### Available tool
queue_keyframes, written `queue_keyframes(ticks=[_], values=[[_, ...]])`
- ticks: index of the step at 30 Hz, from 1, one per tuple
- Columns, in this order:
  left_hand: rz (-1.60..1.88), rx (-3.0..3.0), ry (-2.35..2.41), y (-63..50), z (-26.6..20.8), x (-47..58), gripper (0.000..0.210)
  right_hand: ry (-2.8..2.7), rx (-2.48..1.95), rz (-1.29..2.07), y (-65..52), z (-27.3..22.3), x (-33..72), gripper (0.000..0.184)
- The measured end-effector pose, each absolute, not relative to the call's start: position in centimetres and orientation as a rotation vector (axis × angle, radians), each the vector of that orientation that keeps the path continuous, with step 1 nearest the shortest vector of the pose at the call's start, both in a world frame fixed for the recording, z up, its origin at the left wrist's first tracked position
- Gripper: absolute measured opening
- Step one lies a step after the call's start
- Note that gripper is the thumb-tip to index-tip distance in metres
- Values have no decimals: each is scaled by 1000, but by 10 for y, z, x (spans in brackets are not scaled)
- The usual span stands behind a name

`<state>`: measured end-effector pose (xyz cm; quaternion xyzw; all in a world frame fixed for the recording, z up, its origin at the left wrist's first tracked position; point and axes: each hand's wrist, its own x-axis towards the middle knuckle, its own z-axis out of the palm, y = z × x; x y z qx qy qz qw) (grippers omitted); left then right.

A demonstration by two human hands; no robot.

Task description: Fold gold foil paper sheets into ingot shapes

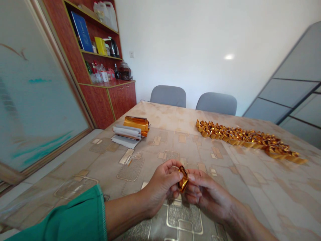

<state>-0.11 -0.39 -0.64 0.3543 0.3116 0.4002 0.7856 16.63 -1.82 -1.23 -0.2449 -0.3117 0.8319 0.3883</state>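
Note:
A small folded piece of shiny gold foil paper [183, 179] is held above the near part of the table, between both hands. My left hand [165, 179] is closed on its left side, thumb across the front and forefinger curled over the top. From the right, my right hand [207, 189] pinches its edge with thumb and fingertips. Rows of similar folded gold pieces [238, 135] lie packed together farther off on the right. At the left, a stack of gold and white paper sheets [136, 125] rests, curled at the edges.
The table [155, 157] has a patterned cover. Two grey chairs [168, 95] stand at its far side, before a white wall. A red-brown cabinet [120, 98] with shelves of bottles and boxes is at the back left, beside a frosted glass door [42, 93].

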Motion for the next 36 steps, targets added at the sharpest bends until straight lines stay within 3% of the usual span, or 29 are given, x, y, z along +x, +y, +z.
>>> queue_keyframes(ticks=[28,36], values=[[882,774,673,-6,-2,-1,31,-722,-629,2116,-20,-12,164,16],[808,590,605,0,-2,-5,40,-662,-639,2058,-19,-8,166,17]])
